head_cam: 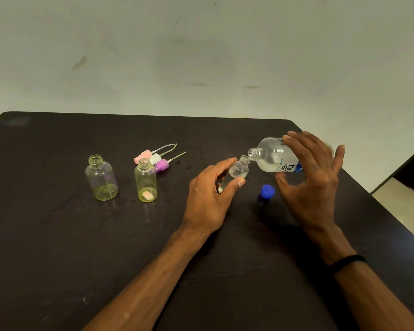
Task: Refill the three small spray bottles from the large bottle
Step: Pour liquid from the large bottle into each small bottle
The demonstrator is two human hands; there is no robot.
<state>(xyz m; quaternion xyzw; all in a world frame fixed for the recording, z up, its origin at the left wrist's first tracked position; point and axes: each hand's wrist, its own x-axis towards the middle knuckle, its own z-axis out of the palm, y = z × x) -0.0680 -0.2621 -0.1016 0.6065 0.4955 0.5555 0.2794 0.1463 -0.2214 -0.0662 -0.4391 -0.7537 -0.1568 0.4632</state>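
Observation:
My right hand point(312, 180) grips the large clear bottle point(274, 155), uncapped and tipped to the left, with its mouth touching the mouth of a small clear bottle point(239, 168). My left hand point(209, 199) holds that small bottle tilted toward the large one; liquid shows inside it. Two more small bottles stand upright and open on the dark table point(58, 235): one at the left point(101, 177), one nearer the middle point(145, 180) with a pale scrap at its bottom. Three spray heads, pink point(142, 156), white point(155, 158) and purple point(162, 164), lie behind them with their tubes pointing right.
The large bottle's blue cap point(267, 191) lies on the table between my hands. The table's far edge meets a pale wall point(201, 56). The right edge drops to a light floor point(402, 206). A black band sits on my right wrist point(348, 261).

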